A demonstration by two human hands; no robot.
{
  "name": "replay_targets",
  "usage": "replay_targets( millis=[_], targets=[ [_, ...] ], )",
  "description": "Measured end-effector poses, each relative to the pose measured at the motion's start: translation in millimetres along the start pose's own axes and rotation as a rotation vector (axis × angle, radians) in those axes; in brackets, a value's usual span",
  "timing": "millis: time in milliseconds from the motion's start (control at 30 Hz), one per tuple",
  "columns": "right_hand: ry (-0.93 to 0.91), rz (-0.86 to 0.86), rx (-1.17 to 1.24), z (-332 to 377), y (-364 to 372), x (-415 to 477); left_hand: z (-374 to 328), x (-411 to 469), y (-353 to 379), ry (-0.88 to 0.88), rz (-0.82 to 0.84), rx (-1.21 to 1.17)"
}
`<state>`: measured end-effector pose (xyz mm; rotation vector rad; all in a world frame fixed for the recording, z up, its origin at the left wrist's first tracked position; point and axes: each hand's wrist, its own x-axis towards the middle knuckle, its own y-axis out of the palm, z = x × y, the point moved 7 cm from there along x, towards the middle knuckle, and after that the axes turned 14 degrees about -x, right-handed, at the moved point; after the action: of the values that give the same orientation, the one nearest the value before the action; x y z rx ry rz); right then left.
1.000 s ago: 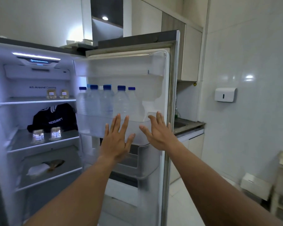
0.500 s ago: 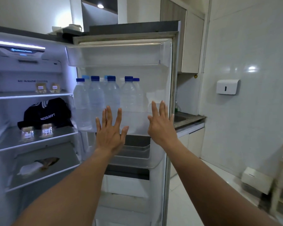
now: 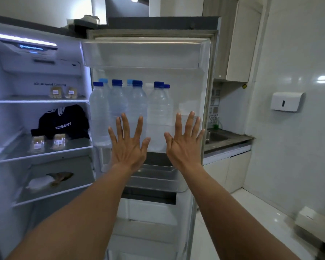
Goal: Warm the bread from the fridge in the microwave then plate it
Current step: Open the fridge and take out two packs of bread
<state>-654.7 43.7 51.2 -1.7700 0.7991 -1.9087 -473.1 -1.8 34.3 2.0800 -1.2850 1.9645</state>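
Fridge (image 3: 8,81) compartment, door swung open to the right.

Top shelf (image 3: 36,100): two small clear packs (image 3: 55,91) with tan contents and white labels, side by side, upright.

Middle shelf (image 3: 45,156): two more packs of the same kind (image 3: 38,143) near the front edge, and one dark bag (image 3: 64,122) with white lettering behind them.

Lower shelf (image 3: 51,196): one wrapped item (image 3: 51,180), lying flat. Its long axis runs from lower left to upper right, with the white end to the left and the brown end pointing toward the door. It cannot be told whether the bread is this item or the tan packs. Neither hand touches any of them.

Door (image 3: 188,87): one row of water bottles (image 3: 137,109), upright, caps up. Four stand in front; the caps behind suggest about four more, exact count uncertain.

Left hand (image 3: 129,145) and right hand (image 3: 184,143): both raised in front of the door bin, backs to the camera, fingers straight and spread, holding nothing. The hands are apart from each other. Contact with the bin cannot be told.

Right of the door: a counter (image 3: 238,139) with one sink (image 3: 214,136), one white wall dispenser (image 3: 287,101), and one box (image 3: 311,222) on the floor.
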Motion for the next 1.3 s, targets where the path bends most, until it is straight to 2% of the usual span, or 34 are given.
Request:
replay_targets(
  millis=[200, 500, 933, 1300],
  targets=[
    [-0.019, -0.013, -0.04, -20.8, 18.1, 17.7, -3.7, 12.8, 12.7, -0.005, -0.03, 0.059],
    [-0.019, 0.086, 0.025, -44.4, 43.8, 41.6, 0.8, 22.1, 30.8, -0.01, -0.055, 0.092],
    [-0.062, 0.25, 0.074, -59.4, 78.4, 56.8, -0.6, 30.6, 56.1, -0.015, -0.012, 0.141],
    [-0.093, 0.267, 0.066, -57.8, 74.3, 53.2, -2.7, 28.3, 58.5, -0.087, 0.012, 0.21]
  ],
)
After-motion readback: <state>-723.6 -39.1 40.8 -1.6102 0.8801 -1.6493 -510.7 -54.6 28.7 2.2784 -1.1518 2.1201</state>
